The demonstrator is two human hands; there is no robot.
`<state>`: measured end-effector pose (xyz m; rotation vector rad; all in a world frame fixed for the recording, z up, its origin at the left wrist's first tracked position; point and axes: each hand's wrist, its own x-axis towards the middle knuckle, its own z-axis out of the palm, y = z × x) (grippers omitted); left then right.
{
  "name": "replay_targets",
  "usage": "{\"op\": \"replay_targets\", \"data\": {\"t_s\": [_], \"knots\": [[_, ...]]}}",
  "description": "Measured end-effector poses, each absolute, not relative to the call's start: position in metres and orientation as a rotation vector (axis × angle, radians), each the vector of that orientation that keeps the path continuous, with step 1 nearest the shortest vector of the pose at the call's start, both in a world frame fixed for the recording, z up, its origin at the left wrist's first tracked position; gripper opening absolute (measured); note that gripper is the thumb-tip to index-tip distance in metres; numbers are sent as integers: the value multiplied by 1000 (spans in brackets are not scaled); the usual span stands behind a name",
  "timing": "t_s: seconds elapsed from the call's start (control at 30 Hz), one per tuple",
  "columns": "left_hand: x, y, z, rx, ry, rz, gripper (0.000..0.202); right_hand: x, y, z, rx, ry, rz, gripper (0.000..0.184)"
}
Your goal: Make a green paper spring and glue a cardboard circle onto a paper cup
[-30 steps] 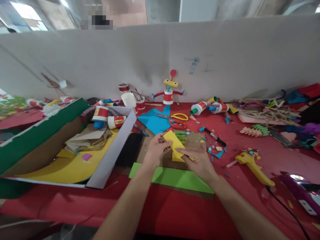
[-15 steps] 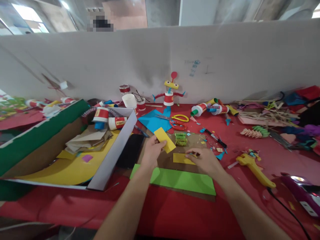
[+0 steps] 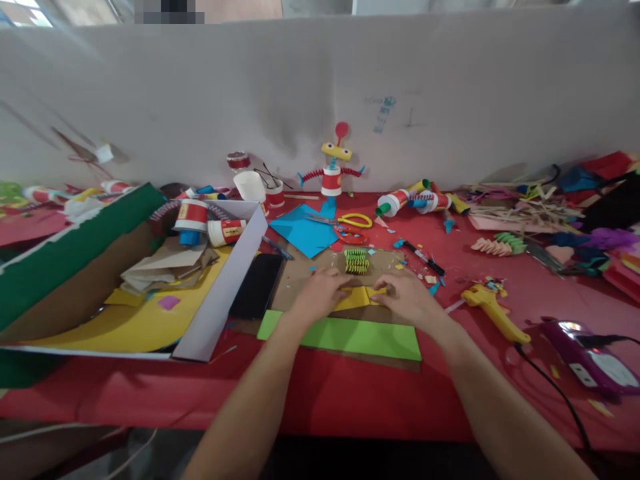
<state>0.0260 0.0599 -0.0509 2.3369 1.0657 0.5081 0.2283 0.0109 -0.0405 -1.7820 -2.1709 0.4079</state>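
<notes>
My left hand (image 3: 317, 295) and my right hand (image 3: 406, 298) both rest on the brown cardboard (image 3: 295, 280), fingers curled down onto yellow paper pieces (image 3: 356, 299) that lie between them. The hands nearly meet over the paper, and parts of it are hidden under my fingers. Just behind the paper sits a green accordion-folded paper spring (image 3: 357, 261). A long green paper strip (image 3: 345, 335) lies on the red table (image 3: 350, 400) in front of my wrists.
A black phone (image 3: 257, 285) lies left of the cardboard. Blue paper (image 3: 300, 233) and yellow-and-red scissors (image 3: 353, 227) lie behind. A yellow glue gun (image 3: 487, 308) and a purple device (image 3: 590, 357) sit to the right. An open box (image 3: 75, 267) with paper cups stands left. A paper-cup robot figure (image 3: 331, 175) leans on the white partition.
My left hand has lowered its yellow paper piece onto the cardboard beside the piece under my right hand. Both hands now press on the paper together.
</notes>
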Motion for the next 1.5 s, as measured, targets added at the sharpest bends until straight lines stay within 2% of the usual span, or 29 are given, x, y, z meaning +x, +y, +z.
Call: {"op": "replay_targets", "data": {"t_s": [0.17,0.27,0.47,0.63,0.93,1.07,1.17,1.27,1.33,1.4,1.5], "knots": [[16,60,-36,2313,1264,653,25,217,-21,-20,-1801,-2444,479,29],[10,46,-24,2266,1313,522,16,213,-35,-22,-1863,-2422,517,35],[15,5,-33,2446,1093,306,27,222,-37,-39,-1751,-2343,552,19],[16,-9,-42,2491,1179,292,25,221,-39,-41,-1711,-2316,624,15],[-11,3,-27,2363,1299,309,20,242,-35,-26,-1802,-2067,697,20],[-37,14,-21,2259,1370,451,17,250,-31,-23,-1814,-2013,747,20],[-46,17,-20,2122,1481,796,15,251,-30,-30,-1753,-1907,797,20],[-41,14,-22,1727,1619,1427,42,251,-26,-35,-1660,-1642,805,17],[-32,11,-24,1407,1569,1709,61,249,-19,-30,-1518,-1361,775,18],[-19,10,-24,1232,1471,1712,60,245,-9,-19,-1367,-1121,713,21],[1,14,-20,1127,1310,1395,51,235,6,0,-1303,-1139,753,24]]}}
